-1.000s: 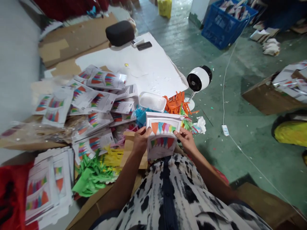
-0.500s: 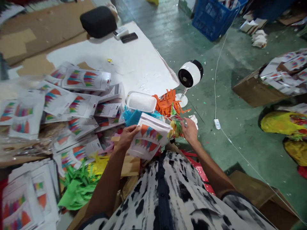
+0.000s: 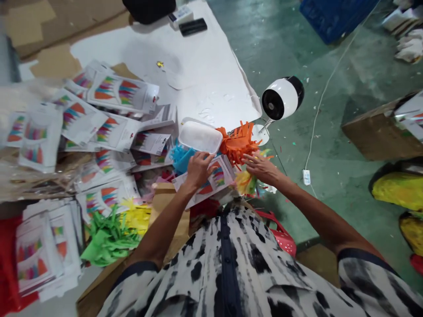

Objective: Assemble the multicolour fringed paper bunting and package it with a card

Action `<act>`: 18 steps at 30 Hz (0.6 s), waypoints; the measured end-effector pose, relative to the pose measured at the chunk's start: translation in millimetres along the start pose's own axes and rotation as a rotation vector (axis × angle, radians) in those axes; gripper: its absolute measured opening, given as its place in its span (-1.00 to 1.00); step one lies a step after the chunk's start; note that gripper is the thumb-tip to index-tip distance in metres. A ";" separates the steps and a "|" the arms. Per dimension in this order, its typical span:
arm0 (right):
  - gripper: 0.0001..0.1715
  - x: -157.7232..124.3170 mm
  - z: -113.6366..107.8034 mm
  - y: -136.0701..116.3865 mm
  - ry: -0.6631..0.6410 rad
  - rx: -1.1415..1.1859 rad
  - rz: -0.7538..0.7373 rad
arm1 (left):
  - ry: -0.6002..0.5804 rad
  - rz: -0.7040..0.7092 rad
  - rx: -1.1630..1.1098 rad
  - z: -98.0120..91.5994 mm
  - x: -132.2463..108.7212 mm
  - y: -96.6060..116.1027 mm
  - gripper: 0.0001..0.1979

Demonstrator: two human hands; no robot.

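Note:
My left hand (image 3: 199, 169) lies over a printed white packet (image 3: 220, 176) in front of my body, its fingers apart. The packet carries pictures of colourful tassels. My right hand (image 3: 262, 169) has its fingers stretched out above a multicoloured bundle of paper fringe (image 3: 247, 182), beside the orange tissue fringe (image 3: 240, 141); whether it touches them I cannot tell. Just beyond my left hand are a white plastic tray (image 3: 200, 136) and blue tissue fringe (image 3: 181, 156). Green fringe (image 3: 110, 240) and yellow fringe (image 3: 135, 218) lie further left.
Several printed packets (image 3: 114, 132) are heaped on the left. A small white fan (image 3: 282, 99) stands at the table's right corner. A phone (image 3: 193, 27) lies at the back of the white surface (image 3: 214, 79). On the floor are a cardboard box (image 3: 366, 132) and a cable (image 3: 317, 119).
My left hand has let go of the packet's edge and moved right onto it; the packet now lies lower. My right hand's fingers have spread out. The view has shifted.

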State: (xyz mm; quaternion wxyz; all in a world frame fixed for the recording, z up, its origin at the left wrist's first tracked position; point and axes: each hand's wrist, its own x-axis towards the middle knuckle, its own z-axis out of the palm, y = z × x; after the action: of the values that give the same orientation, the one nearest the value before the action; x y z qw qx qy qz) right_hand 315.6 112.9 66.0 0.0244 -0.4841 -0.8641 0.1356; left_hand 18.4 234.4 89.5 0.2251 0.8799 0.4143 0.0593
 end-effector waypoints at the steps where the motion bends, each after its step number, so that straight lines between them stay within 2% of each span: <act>1: -0.76 -7.4 -12.9 0.7 -0.014 0.010 0.023 | 0.039 0.004 0.061 4.3 -3.7 10.1 -0.61; 2: -0.77 -15.9 -26.0 2.2 -0.036 0.024 0.056 | 0.043 0.014 0.098 10.1 -7.1 19.5 -0.66; 4: -0.75 -33.1 -48.7 6.9 -0.096 0.082 0.170 | -0.036 0.085 0.117 25.2 -11.0 33.9 -0.67; 7: -0.71 -46.7 -58.9 11.8 -0.067 0.307 0.382 | -0.186 0.168 0.067 50.3 -6.9 40.7 -0.57; 9: -0.68 -41.0 -45.6 6.5 0.058 0.520 0.497 | -0.234 0.178 0.020 63.1 -0.2 37.1 -0.56; 12: -0.71 -12.2 -6.7 -18.1 0.290 0.796 0.628 | -0.239 0.175 -0.009 72.3 6.8 27.0 -0.58; 15: -0.63 23.4 31.6 -49.5 0.308 0.845 0.635 | -0.217 0.224 0.049 72.1 3.4 17.4 -0.63; 18: -0.59 44.0 53.4 -68.6 0.313 0.846 0.631 | -0.204 0.304 0.131 66.2 -5.9 10.9 -0.72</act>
State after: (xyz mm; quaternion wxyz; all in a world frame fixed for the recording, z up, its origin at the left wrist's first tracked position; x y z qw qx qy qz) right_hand 226.1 104.8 28.3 0.3030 -0.6820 -0.5334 0.3982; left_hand 41.5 200.9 35.8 0.1965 0.9466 0.2546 -0.0239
